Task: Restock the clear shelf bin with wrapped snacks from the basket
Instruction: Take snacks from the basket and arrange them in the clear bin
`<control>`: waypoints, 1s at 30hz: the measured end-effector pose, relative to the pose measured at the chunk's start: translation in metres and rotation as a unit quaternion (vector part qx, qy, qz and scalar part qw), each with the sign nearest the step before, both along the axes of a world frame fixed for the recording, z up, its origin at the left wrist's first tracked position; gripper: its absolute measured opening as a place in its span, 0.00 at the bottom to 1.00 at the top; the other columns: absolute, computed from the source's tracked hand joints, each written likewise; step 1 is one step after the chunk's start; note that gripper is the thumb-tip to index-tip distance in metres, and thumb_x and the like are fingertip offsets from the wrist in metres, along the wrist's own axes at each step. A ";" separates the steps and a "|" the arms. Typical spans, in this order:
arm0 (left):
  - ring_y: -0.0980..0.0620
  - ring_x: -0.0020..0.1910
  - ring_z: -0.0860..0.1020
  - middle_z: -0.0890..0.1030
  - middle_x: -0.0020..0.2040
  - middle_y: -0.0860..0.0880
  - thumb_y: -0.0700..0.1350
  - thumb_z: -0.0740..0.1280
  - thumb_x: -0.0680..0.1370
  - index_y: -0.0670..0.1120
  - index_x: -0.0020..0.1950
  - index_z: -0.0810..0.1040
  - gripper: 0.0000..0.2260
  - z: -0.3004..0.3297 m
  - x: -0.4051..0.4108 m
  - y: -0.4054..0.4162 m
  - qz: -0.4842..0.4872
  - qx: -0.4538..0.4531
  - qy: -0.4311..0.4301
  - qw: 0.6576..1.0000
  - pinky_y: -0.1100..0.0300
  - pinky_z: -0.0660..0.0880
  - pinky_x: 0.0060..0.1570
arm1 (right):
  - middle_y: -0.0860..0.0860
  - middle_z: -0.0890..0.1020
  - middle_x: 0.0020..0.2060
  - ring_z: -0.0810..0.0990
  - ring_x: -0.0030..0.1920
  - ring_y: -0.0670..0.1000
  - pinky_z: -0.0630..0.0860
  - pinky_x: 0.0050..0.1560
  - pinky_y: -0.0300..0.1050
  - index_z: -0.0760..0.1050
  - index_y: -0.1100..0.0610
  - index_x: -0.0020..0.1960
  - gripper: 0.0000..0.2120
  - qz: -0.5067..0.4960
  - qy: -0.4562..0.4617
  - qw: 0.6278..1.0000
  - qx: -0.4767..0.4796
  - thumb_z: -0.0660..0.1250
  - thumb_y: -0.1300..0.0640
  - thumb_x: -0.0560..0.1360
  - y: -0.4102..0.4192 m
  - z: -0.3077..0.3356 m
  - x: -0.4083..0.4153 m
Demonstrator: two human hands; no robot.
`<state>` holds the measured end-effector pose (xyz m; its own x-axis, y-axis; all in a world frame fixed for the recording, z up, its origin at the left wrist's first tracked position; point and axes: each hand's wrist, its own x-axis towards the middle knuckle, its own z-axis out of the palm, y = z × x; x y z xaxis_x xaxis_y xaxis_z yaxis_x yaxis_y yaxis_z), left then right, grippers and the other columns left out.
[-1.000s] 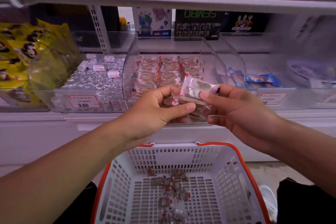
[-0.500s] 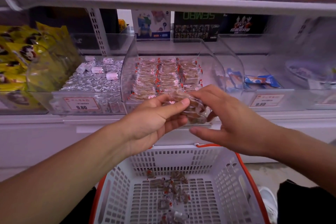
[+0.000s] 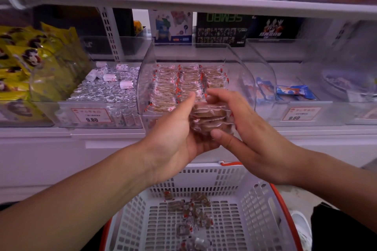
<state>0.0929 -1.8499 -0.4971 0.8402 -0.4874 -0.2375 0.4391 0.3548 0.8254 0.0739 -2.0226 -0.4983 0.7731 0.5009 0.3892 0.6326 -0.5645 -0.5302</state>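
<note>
A stack of wrapped snacks is held between both hands at the front lip of the clear shelf bin, directly in front of the bin's opening. The left hand is curled round the stack's left side and underside, thumb laid along the top toward the bin. The right hand is curled over the stack's right side, fingers bent across the top edge, thumb pressed against the lower front. Three rows of the same snacks are seen packed upright inside the bin, behind the hands; the front of the rows is partly hidden by the hands and the stack. The basket, white with an orange rim, is seen below the hands, with loose wrapped snacks scattered on its floor. Left of the bin, a tray of silver-wrapped sweets with a 9.80 price tag is seen; further left, yellow bags behind clear plastic. Right of the bin, blue-wrapped packets lie in a neighbouring clear bin with another 9.80 tag. Toy boxes are seen at the back of the shelf. The upper shelf carries blurred orange packs.
</note>
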 end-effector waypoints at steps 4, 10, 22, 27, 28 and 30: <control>0.43 0.61 0.80 0.82 0.61 0.38 0.56 0.54 0.83 0.40 0.66 0.77 0.24 -0.002 -0.005 -0.005 0.044 -0.048 -0.010 0.998 0.53 0.79 0.60 | 0.50 0.66 0.71 0.64 0.74 0.46 0.64 0.71 0.39 0.49 0.54 0.78 0.36 -0.006 -0.004 0.998 0.056 0.65 0.47 0.78 0.009 -0.009 -0.001; 0.43 0.59 0.82 0.83 0.57 0.38 0.52 0.62 0.78 0.37 0.63 0.78 0.21 -0.005 -0.009 -0.010 0.105 -0.042 -0.062 0.992 0.53 0.79 0.59 | 0.50 0.71 0.65 0.74 0.65 0.46 0.71 0.64 0.38 0.54 0.50 0.76 0.32 -0.019 -0.053 0.996 0.071 0.65 0.44 0.78 0.008 -0.009 0.010; 0.49 0.49 0.84 0.85 0.52 0.41 0.51 0.66 0.76 0.37 0.61 0.79 0.20 -0.001 -0.003 -0.004 0.089 -0.060 -0.060 0.992 0.60 0.81 0.44 | 0.49 0.74 0.60 0.75 0.61 0.46 0.72 0.61 0.40 0.66 0.58 0.70 0.20 -0.015 -0.077 0.994 0.079 0.61 0.52 0.81 0.007 -0.009 0.014; 0.52 0.41 0.84 0.86 0.43 0.45 0.51 0.70 0.70 0.34 0.58 0.77 0.25 0.002 0.004 -0.002 0.138 0.038 -0.115 0.983 0.60 0.82 0.39 | 0.54 0.78 0.55 0.77 0.56 0.49 0.71 0.60 0.36 0.76 0.63 0.63 0.20 -0.026 -0.204 0.978 -0.043 0.72 0.53 0.75 -0.006 0.013 0.024; 0.52 0.43 0.84 0.86 0.44 0.45 0.52 0.70 0.71 0.36 0.56 0.78 0.22 0.002 0.004 -0.003 0.140 0.051 -0.124 0.981 0.59 0.82 0.41 | 0.55 0.79 0.55 0.77 0.55 0.51 0.72 0.58 0.38 0.77 0.63 0.63 0.21 -0.025 -0.213 0.975 -0.067 0.73 0.53 0.74 -0.009 0.016 0.023; 0.48 0.45 0.85 0.86 0.46 0.43 0.53 0.67 0.76 0.40 0.52 0.81 0.16 0.002 0.004 -0.004 0.130 0.056 -0.125 0.982 0.56 0.82 0.42 | 0.55 0.79 0.55 0.78 0.53 0.52 0.73 0.56 0.39 0.77 0.63 0.63 0.21 -0.029 -0.231 0.966 -0.114 0.74 0.55 0.73 -0.015 0.019 0.022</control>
<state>0.0966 -1.8537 -0.4947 0.9718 -0.2308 -0.0482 0.1244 0.3285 0.9363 0.0957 -2.0372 -0.4792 0.5734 0.5754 0.5832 0.7354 -0.6752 -0.0569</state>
